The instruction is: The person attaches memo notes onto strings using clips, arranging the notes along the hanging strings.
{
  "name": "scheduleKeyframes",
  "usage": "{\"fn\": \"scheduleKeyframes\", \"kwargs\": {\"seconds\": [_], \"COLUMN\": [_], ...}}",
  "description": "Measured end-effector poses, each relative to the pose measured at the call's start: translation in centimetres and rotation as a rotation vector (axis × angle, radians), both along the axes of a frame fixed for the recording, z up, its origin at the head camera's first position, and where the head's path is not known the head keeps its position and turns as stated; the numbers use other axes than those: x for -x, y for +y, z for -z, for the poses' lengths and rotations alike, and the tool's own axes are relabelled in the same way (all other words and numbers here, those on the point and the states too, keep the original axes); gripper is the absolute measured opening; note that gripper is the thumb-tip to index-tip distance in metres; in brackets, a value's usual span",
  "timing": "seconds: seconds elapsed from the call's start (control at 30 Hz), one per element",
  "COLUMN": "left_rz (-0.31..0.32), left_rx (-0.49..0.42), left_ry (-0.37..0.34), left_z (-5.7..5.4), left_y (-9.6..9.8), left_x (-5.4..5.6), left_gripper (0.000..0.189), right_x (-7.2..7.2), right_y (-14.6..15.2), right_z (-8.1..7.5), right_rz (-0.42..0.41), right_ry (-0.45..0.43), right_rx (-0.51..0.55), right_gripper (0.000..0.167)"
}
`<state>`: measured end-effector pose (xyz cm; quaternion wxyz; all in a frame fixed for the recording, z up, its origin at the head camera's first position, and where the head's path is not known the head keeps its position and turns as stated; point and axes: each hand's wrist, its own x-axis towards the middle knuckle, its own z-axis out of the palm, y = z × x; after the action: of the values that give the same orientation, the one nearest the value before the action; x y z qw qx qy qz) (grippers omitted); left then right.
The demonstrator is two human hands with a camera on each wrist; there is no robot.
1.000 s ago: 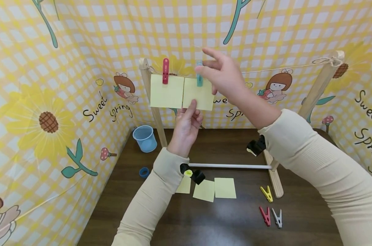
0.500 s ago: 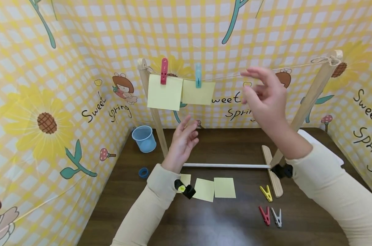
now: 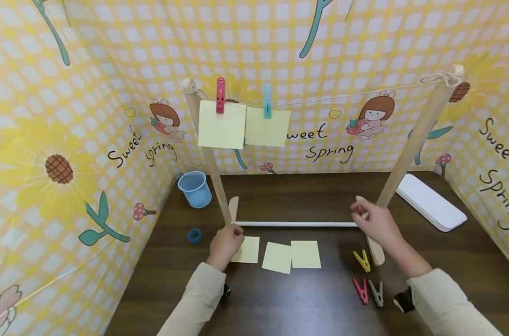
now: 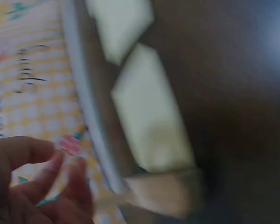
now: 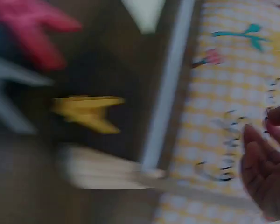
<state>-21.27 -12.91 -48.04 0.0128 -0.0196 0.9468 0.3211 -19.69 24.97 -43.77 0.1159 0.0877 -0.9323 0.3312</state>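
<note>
My left hand (image 3: 226,243) is beside the left sticky note (image 3: 248,250) on the table, its fingers loosely curled and holding nothing. Over the right foot of the wooden stand, my right hand (image 3: 377,224) is also unloaded, its fingers bent. A red clothespin (image 3: 220,95) and a light blue clothespin (image 3: 267,100) hold two yellow notes side by side on the string (image 3: 321,99). Two more notes, a middle one (image 3: 277,258) and a right one (image 3: 306,255), lie on the table. Below my right hand are a yellow clothespin (image 5: 88,109), a red one (image 3: 360,290) and a grey one (image 3: 377,294). Both wrist views are blurred.
Two wooden posts, left (image 3: 214,177) and right (image 3: 414,140), carry the string, and a white rod (image 3: 296,224) joins them low down. A blue bucket (image 3: 195,190) and a blue ring (image 3: 194,236) stand at the left. A white case (image 3: 432,201) lies at the back right.
My right hand has left the blue clothespin, and my left hand has let go of the second note. Both hands have come down toward the table; the note hangs from the string.
</note>
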Motion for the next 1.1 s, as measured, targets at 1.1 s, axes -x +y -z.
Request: {"fn": "scheduleKeyframes", "kwargs": {"seconds": [1.1], "left_rz": [-0.087], "left_rx": [0.628], "left_ry": [0.013], "left_z": [4.0], "left_y": [4.2], "left_x": [-2.7], "left_gripper": [0.059], "right_x": [-4.4], "right_y": [0.7], "right_z": [8.4], "right_rz": [0.165], "right_ry": [-0.368], "right_rx": [-0.356], "right_gripper": [0.028]}}
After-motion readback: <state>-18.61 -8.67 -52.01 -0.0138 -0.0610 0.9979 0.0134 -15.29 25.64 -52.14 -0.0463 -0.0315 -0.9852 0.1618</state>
